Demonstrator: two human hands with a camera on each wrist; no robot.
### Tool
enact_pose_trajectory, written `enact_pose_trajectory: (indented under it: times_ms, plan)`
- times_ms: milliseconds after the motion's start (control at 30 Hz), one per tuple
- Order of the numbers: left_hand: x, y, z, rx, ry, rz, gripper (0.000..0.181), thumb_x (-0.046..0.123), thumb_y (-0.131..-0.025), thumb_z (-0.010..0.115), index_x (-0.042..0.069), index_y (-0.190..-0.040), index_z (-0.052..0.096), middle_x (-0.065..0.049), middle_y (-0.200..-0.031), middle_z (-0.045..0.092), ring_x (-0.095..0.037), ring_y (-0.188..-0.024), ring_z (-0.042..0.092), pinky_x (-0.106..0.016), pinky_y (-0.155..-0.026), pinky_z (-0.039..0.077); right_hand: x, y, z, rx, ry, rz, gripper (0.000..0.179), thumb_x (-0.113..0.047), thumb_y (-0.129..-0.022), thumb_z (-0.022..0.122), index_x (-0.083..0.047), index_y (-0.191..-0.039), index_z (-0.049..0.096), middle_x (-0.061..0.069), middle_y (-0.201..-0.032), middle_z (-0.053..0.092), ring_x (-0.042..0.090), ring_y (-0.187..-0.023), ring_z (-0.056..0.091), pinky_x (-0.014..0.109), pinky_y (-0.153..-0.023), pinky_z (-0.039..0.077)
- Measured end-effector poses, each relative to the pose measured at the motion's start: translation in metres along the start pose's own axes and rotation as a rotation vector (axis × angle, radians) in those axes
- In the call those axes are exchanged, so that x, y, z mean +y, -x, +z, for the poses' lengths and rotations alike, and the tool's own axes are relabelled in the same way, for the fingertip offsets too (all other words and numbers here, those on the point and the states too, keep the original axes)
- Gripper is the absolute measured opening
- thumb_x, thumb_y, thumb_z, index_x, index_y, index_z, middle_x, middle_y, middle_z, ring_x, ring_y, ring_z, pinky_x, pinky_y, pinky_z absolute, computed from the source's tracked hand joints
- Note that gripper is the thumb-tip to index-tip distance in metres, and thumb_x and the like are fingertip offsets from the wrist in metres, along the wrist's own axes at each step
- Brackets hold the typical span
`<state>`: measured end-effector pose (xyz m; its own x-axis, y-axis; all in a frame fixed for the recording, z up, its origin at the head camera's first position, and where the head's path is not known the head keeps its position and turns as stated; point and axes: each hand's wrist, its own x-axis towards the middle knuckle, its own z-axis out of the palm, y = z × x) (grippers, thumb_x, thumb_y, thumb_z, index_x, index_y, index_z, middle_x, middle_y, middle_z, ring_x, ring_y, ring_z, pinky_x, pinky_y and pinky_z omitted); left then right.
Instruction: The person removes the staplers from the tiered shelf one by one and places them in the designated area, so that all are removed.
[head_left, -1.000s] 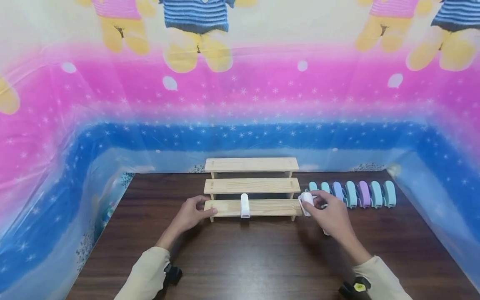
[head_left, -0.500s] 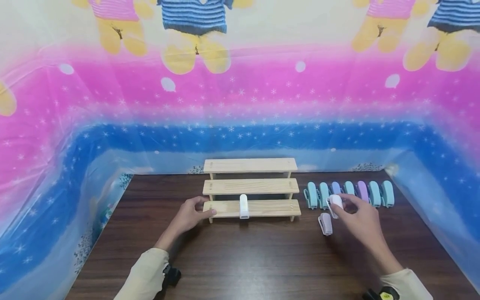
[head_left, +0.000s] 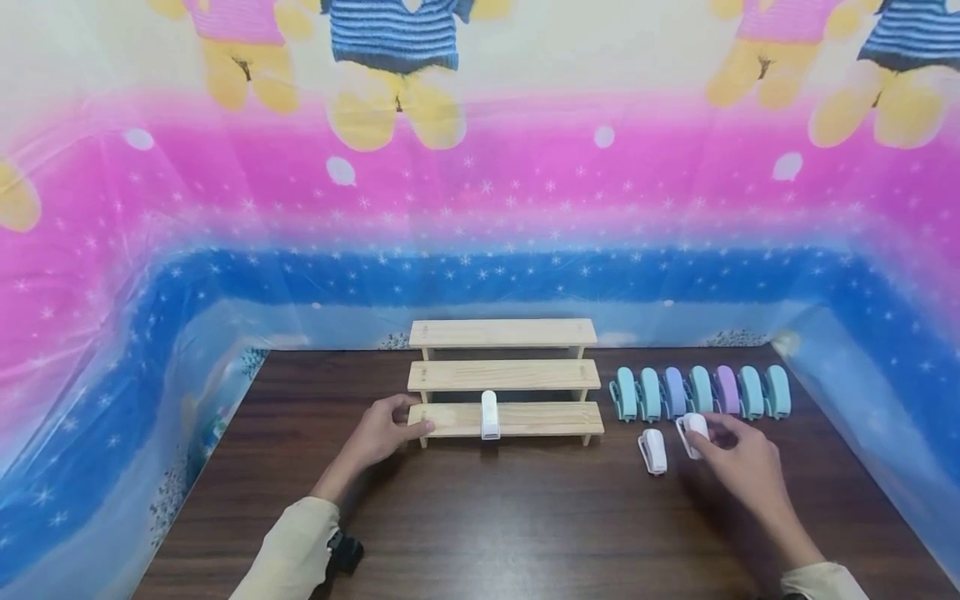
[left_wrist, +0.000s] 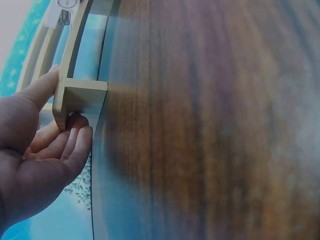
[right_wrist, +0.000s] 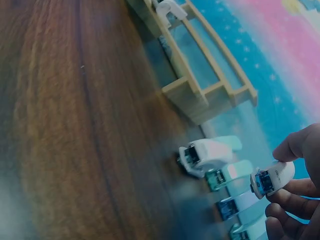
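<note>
My left hand [head_left: 386, 431] grips the left end of the lowest step of a three-step wooden rack [head_left: 446, 417]. In the left wrist view the thumb lies on top of the board and the fingers curl underneath. On that lowest step, left of its middle, sits a white mini stapler [head_left: 490, 414]. My right hand [head_left: 742, 454] pinches another white mini stapler [right_wrist: 281, 175] between thumb and fingers, just in front of the coloured row. Left of it a third white mini stapler [head_left: 654, 452] rests on the table.
A row of several mini staplers in teal [head_left: 626, 394], blue [head_left: 675, 392] and purple [head_left: 726, 389] stands right of the rack. Behind the dark wood table [head_left: 480, 517] hangs a patterned cloth [head_left: 480, 208].
My right hand has carried its white stapler from the right end of the lowest step rightward and toward the front, uncovering the one on the table. My left hand has stayed in place.
</note>
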<state>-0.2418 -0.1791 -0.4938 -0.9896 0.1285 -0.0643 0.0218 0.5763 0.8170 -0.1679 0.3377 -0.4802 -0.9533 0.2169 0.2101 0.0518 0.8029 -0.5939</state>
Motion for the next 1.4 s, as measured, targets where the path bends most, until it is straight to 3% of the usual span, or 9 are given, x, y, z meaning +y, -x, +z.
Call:
enact_pose_trajectory:
  times_ms: [467,633,733,900,1067,1233,1400]
  plan:
    - [0.001,0.004,0.000,-0.009,-0.014,-0.017,0.057,0.033,-0.091,0.080,0.001,-0.135,0.062,-0.017,-0.127,0.068,-0.034,-0.117,0.065,-0.046,-0.089,0.058,0.019,0.004,0.020,-0.084,0.021,0.068,0.063,-0.054,-0.091,0.072,-0.002,-0.127,0.069,0.014,-0.100,0.074,0.030,-0.092,0.067,0.039,-0.074,0.048]
    - [0.001,0.005,0.001,-0.004,-0.001,-0.016,0.056,0.031,-0.091,0.080,0.000,-0.134,0.062,-0.016,-0.124,0.069,-0.032,-0.114,0.066,-0.044,-0.086,0.059,0.022,0.006,0.025,-0.107,0.011,0.095,0.064,-0.053,-0.092,0.072,0.000,-0.128,0.067,0.018,-0.103,0.074,0.034,-0.095,0.068,0.049,-0.080,0.052]
    - [0.001,0.005,0.001,-0.003,0.009,-0.014,0.056,0.030,-0.091,0.080,0.000,-0.134,0.062,-0.016,-0.124,0.070,-0.032,-0.114,0.067,-0.043,-0.085,0.060,0.023,0.005,0.027,-0.111,0.004,0.092,0.064,-0.052,-0.092,0.072,0.001,-0.128,0.067,0.019,-0.103,0.074,0.036,-0.097,0.068,0.054,-0.083,0.051]
    - [0.000,0.003,0.000,-0.008,0.012,-0.002,0.056,0.031,-0.091,0.080,0.000,-0.135,0.062,-0.016,-0.123,0.070,-0.032,-0.113,0.067,-0.044,-0.085,0.060,0.021,0.002,0.028,-0.125,0.010,0.083,0.065,-0.052,-0.092,0.073,0.002,-0.127,0.067,0.018,-0.101,0.074,0.035,-0.094,0.068,0.051,-0.079,0.052]
    - [0.000,0.002,-0.001,-0.001,0.011,0.002,0.056,0.031,-0.091,0.080,0.000,-0.134,0.063,-0.015,-0.121,0.071,-0.031,-0.112,0.068,-0.043,-0.084,0.060,0.020,-0.003,0.026,-0.133,0.049,0.039,0.072,-0.061,-0.090,0.069,0.000,-0.127,0.068,0.016,-0.100,0.075,0.036,-0.095,0.068,0.053,-0.080,0.051]
    - [-0.001,0.001,0.000,-0.005,0.002,-0.007,0.058,0.034,-0.091,0.080,0.001,-0.135,0.062,-0.015,-0.121,0.071,-0.029,-0.111,0.068,-0.043,-0.083,0.060,0.007,-0.005,0.013,-0.086,0.069,0.018,0.073,-0.065,-0.091,0.065,-0.001,-0.127,0.068,0.016,-0.101,0.075,0.039,-0.096,0.068,0.056,-0.080,0.050]
    - [0.000,0.003,0.000,0.000,-0.010,-0.013,0.058,0.034,-0.090,0.081,0.002,-0.135,0.063,-0.015,-0.123,0.070,-0.031,-0.113,0.067,-0.045,-0.086,0.059,-0.023,-0.009,0.002,-0.015,0.044,-0.055,0.065,-0.059,-0.094,0.066,-0.003,-0.128,0.068,0.015,-0.100,0.076,0.036,-0.094,0.069,0.053,-0.079,0.050]
